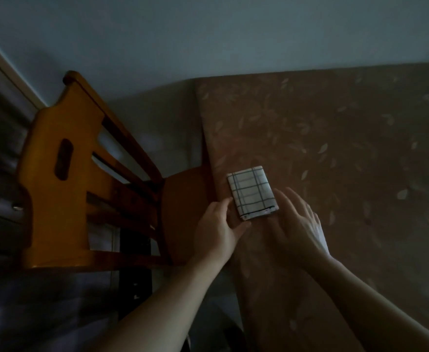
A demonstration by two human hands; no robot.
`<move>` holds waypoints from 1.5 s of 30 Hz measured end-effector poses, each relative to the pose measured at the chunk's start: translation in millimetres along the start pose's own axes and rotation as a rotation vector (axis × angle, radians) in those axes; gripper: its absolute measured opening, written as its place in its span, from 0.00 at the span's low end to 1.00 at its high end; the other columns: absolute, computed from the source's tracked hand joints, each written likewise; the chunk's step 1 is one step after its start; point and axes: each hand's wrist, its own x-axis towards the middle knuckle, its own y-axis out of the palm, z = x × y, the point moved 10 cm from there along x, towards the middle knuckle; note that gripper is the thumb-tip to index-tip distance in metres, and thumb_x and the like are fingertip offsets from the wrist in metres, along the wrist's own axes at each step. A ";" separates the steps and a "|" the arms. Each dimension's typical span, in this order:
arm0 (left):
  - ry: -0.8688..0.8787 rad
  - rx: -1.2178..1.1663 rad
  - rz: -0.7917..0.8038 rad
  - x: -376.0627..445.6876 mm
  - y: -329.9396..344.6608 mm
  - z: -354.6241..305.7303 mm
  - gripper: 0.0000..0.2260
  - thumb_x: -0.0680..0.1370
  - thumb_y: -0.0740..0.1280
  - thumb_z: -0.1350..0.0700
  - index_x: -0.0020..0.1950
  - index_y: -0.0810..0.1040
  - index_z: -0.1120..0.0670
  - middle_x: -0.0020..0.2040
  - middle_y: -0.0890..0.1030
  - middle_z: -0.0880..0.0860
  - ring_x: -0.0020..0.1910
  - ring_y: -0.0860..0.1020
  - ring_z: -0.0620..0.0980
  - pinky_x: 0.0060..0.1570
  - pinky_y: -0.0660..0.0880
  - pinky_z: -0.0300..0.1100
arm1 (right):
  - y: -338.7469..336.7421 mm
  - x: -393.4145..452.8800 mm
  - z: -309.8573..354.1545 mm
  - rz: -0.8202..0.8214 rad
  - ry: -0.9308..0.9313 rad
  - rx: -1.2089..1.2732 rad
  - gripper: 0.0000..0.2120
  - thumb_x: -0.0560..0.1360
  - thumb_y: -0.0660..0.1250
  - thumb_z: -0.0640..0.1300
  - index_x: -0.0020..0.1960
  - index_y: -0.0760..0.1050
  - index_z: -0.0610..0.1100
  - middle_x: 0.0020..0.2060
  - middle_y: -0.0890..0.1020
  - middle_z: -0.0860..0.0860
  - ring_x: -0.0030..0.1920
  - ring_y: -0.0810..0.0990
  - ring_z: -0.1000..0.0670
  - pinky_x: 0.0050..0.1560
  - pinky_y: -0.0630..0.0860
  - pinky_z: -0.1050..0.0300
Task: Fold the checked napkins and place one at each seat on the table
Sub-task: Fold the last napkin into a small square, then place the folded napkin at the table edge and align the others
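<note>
Head view: nearest me, my left hand [219, 224] has its grip loose, fingertips touching the near left corner of the folded checked napkin [252, 193]. My right hand [294, 219] lies spread flat just beside its right edge, holding nothing. The napkin rests on the worktop [335, 148] near the edge, in front of the wooden chair [63, 174]. It looks light and soft, so I would pinch the folded layers together by one edge.

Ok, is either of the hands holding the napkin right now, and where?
The folded napkin lies flat on the table. The left hand touches its near left corner; the right hand is open beside its right edge. No clear grip.
</note>
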 end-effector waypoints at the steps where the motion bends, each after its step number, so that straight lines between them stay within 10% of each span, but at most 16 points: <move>1: 0.011 0.008 -0.012 -0.1 3.2 -0.8 0.28 0.72 0.73 0.45 0.69 0.72 0.50 0.59 0.76 0.48 0.59 0.75 0.47 0.55 0.72 0.38 | 8.7 3.0 -0.2 0.046 -0.029 -0.022 0.28 0.78 0.60 0.57 0.76 0.55 0.59 0.76 0.61 0.52 0.76 0.59 0.50 0.71 0.62 0.46; 22: -0.066 -0.073 -0.169 14.8 -8.4 19.8 0.13 0.76 0.71 0.53 0.59 0.82 0.54 0.52 0.81 0.53 0.51 0.79 0.49 0.48 0.69 0.32 | 29.6 31.4 39.6 -0.015 -0.129 0.012 0.22 0.80 0.61 0.51 0.73 0.66 0.51 0.71 0.71 0.52 0.73 0.65 0.51 0.72 0.58 0.48; 30: 0.136 0.008 -0.222 -1.1 -15.5 -16.3 0.25 0.69 0.74 0.44 0.63 0.76 0.51 0.57 0.78 0.50 0.56 0.75 0.50 0.55 0.74 0.45 | -6.3 6.5 16.0 0.016 -0.073 -0.055 0.31 0.75 0.60 0.62 0.75 0.56 0.57 0.75 0.62 0.54 0.76 0.57 0.52 0.73 0.58 0.47; 45: 0.295 0.421 0.235 -189.3 25.9 -155.5 0.32 0.75 0.65 0.37 0.76 0.62 0.47 0.75 0.64 0.50 0.74 0.63 0.53 0.69 0.65 0.51 | -185.6 -225.2 -93.2 -0.051 0.112 -0.342 0.35 0.73 0.65 0.64 0.74 0.60 0.53 0.72 0.66 0.54 0.73 0.63 0.50 0.70 0.63 0.48</move>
